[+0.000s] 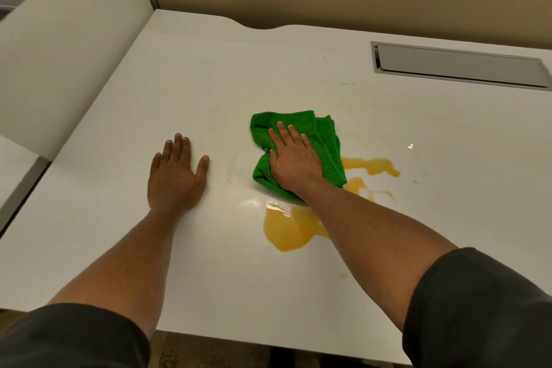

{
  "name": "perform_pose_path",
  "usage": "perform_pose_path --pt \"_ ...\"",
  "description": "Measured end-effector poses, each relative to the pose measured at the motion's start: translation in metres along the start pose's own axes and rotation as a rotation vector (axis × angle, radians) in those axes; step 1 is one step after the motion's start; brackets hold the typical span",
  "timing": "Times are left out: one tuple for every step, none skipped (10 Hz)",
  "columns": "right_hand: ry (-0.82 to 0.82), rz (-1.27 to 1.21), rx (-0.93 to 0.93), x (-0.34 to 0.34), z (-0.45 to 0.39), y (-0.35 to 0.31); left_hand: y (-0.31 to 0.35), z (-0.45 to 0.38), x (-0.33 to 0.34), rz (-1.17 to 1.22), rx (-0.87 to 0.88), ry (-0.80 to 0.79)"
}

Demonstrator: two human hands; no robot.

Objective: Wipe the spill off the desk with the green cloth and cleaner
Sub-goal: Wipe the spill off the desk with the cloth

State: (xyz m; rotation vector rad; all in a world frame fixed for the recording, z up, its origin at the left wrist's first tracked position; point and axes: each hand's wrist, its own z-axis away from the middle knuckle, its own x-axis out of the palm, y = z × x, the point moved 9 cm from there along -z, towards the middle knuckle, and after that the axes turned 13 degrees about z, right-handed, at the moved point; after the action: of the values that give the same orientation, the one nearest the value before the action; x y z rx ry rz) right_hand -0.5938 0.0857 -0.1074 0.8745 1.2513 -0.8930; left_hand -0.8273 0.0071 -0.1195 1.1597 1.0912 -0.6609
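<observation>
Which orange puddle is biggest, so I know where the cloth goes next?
The puddle nearest the person, just under the right forearm. It is one broad pool, while the two right of the green cloth are thin streaks.

Right hand (294, 158) flat on green cloth (324, 140) beside orange spill (291, 230); left hand (176, 176) flat on desk (209, 68).

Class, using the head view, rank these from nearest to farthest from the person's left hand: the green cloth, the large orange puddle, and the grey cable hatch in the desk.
Measured from the left hand, flat on the desk:
1. Green cloth, just to its right, under the right hand.
2. Large orange puddle, right and nearer the person.
3. Grey cable hatch, far right, at the back.
</observation>
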Motion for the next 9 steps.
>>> perform_pose_path --pt "0.010 -0.014 0.021 0.001 0.007 0.023 0.001 0.001 0.000 -0.008 0.002 0.000" --pt "0.004 -0.023 0.051 0.002 0.012 0.041 0.000 0.001 0.000 -0.014 0.003 0.000" --pt "0.000 -0.026 0.098 0.004 0.021 0.071 0.001 0.001 0.000 -0.025 0.012 -0.004" --pt "-0.006 -0.032 0.131 0.006 0.029 0.091 0.001 0.001 0.001 -0.022 0.013 -0.003" --pt "-0.011 -0.034 0.167 0.009 0.041 0.119 0.000 0.001 0.001 -0.025 0.012 -0.003" --pt "-0.021 -0.038 0.196 0.012 0.050 0.140 0.000 0.002 0.001 -0.023 0.013 0.005" --pt "-0.026 -0.054 0.259 0.016 0.068 0.175 0.000 0.001 0.000 -0.022 0.021 0.008" --pt "-0.032 -0.061 0.303 0.019 0.083 0.198 0.001 0.001 0.000 -0.029 0.023 0.011" --pt "-0.057 -0.007 0.361 0.025 0.108 0.227 0.001 0.001 0.000 -0.023 0.024 0.009"
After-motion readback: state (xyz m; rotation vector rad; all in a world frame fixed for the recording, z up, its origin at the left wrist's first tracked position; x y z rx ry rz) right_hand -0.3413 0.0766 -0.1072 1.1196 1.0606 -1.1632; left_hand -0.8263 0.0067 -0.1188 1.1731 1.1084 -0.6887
